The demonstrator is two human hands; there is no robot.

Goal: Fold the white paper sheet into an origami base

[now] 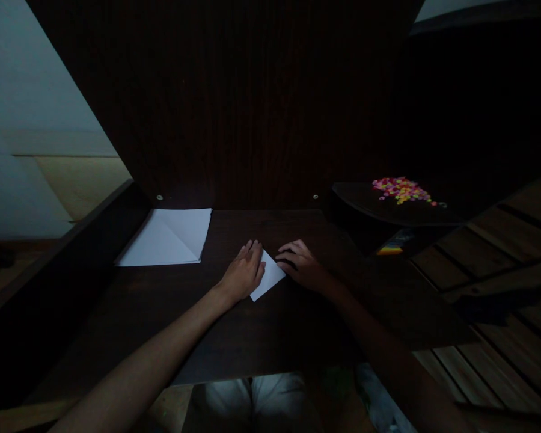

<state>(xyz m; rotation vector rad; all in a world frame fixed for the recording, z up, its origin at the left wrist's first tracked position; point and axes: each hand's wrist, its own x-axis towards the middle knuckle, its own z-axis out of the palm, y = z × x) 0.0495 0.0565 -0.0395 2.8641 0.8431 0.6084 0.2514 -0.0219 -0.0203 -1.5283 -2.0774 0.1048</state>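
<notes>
One left hand (244, 269) and one right hand (301, 266) are showing, making two. One folded white paper (269, 276) is lying on one dark worktop (234, 349). One stack of white paper sheets (171, 237) is lying there, its layers overlapping too closely for counting. Two round fittings (159, 197) are dotting one back panel (252, 108). One heap of small bright pieces (401, 189) is sitting on one corner shelf (356, 195), crowding too densely for counting.

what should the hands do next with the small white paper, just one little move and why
Probably press the right hand's fingertips along the paper's right edge: the left hand lies over its left part, seemingly steadying it, while the right hand is at that edge.
</notes>
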